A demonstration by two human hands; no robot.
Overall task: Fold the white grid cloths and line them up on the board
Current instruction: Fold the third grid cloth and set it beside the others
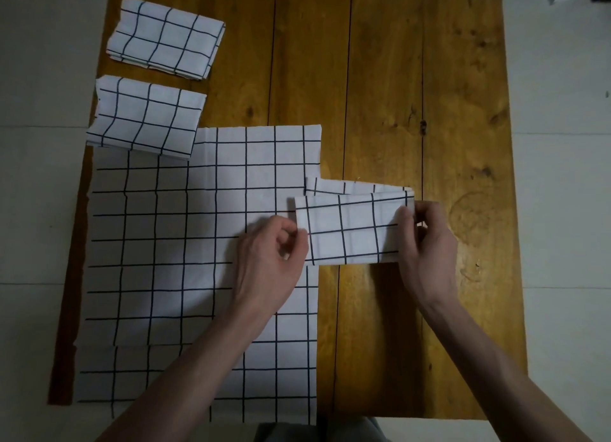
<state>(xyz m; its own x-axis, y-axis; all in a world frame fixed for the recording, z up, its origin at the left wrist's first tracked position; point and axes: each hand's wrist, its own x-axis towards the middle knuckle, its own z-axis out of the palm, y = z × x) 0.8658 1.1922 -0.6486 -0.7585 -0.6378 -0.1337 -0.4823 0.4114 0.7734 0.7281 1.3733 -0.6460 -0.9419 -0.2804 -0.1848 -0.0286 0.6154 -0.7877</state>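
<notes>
Wooden board (pixel 413 111) on pale floor tiles (pixel 562 144); two folded cloths (pixel 165 38) (pixel 145 117) at upper left, a flat cloth (pixel 185 243) spread across lower left. At centre, the left hand (pixel 274 253) and right hand (pixel 426 243) each pinch an end of a half-folded white grid cloth (pixel 353 230).
</notes>
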